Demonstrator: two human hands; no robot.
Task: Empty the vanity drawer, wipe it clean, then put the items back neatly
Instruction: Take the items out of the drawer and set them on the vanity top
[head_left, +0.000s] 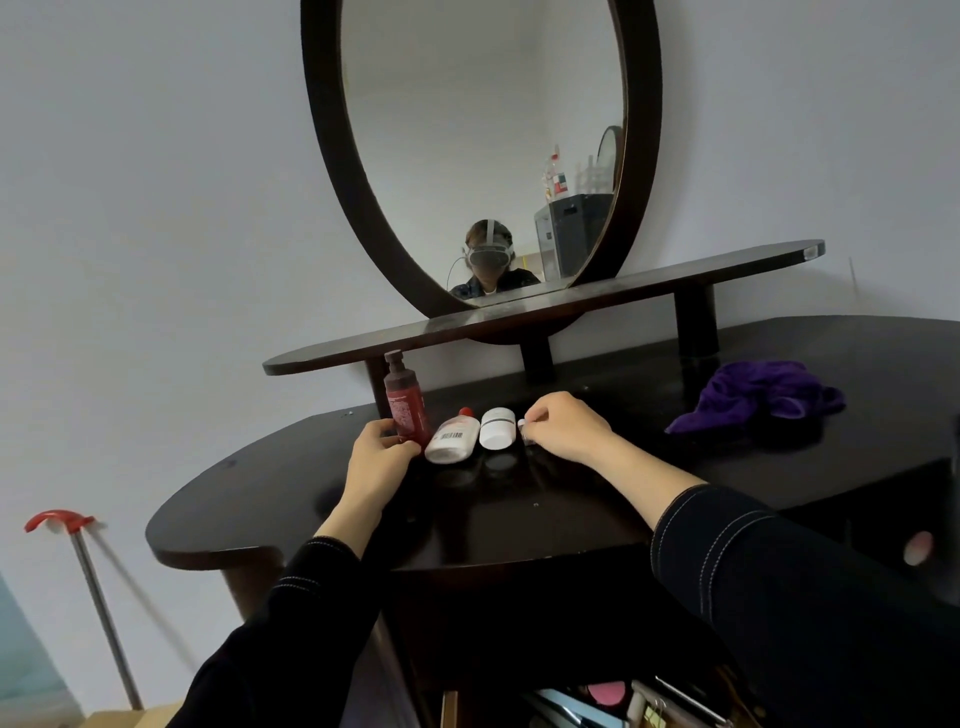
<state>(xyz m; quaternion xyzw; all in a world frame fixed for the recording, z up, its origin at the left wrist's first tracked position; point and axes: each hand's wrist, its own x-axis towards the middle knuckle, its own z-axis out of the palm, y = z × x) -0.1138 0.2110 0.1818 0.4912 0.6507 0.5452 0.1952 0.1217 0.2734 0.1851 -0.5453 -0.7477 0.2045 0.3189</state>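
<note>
Looked like step 1, emptying, and only partway thru. The open drawer at the bottom of the head view had plenty of bits left in it (something pink, a pale blue thing, can't ID the rest).

Left hand had its grip wrapped round the base of a dark red pump bottle, standing upright on the glossy dark wooden surface. Right hand was pinching a small white item, too tiny to say what. Between the hands were a white squat bottle with a red cap, then a white round jar. All 4 sat in a tight row, touching or nearly.

Next move imo: let go of both w/o knocking the row, then reach back down for more.

Room-wise, the row sat just in front of the raised dark shelf and its leg, so no space behind, and the pump top was right under the shelf edge. There was lots of bare surface toward the front edge and to the right. The crumpled purple cloth lay well apart on the right, handy for the wipe. The front edge was curved, so I'd keep things back from it.
</note>
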